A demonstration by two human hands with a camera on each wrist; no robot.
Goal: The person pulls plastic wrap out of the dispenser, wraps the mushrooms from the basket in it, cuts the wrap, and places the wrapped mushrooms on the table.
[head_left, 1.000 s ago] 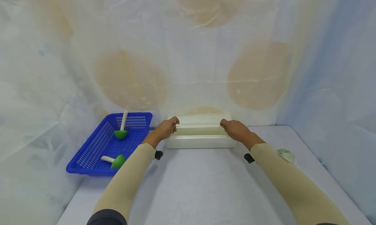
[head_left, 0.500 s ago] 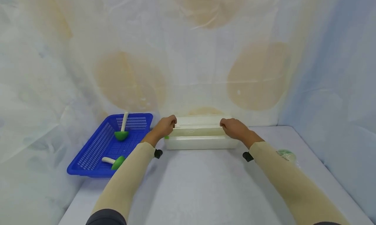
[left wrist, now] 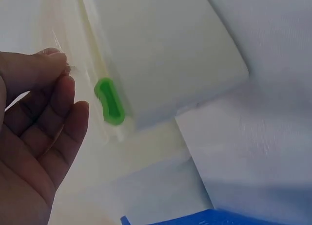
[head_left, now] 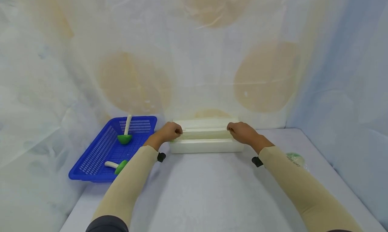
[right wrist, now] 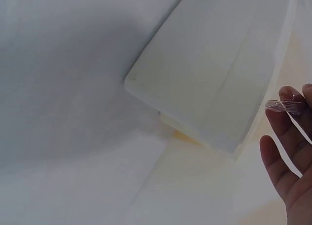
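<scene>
A long white cling film dispenser (head_left: 207, 147) lies near the back wall, its lid (head_left: 209, 123) raised behind. My left hand (head_left: 169, 131) is over its left end, thumb and forefinger pinching the edge of thin clear film. In the left wrist view a green slide cutter (left wrist: 113, 102) sits on the dispenser's edge beside those fingers. Over the right end, my right hand (head_left: 243, 133) pinches a gathered bit of clear cling film (right wrist: 282, 106), plain in the right wrist view. Between the hands the film is too transparent to trace.
At the left stands a blue perforated basket (head_left: 91, 178) holding a green domed piece with a white handle (head_left: 124, 139) and another similar green piece (head_left: 121, 166), partly behind my left sleeve. A round clear packet with green print (head_left: 295, 159) lies beyond my right forearm.
My left hand has shifted slightly left and its fingertips have dropped lower. The green cutter, visible below it half a second ago, is now largely hidden in the head view. My right hand stays put.
</scene>
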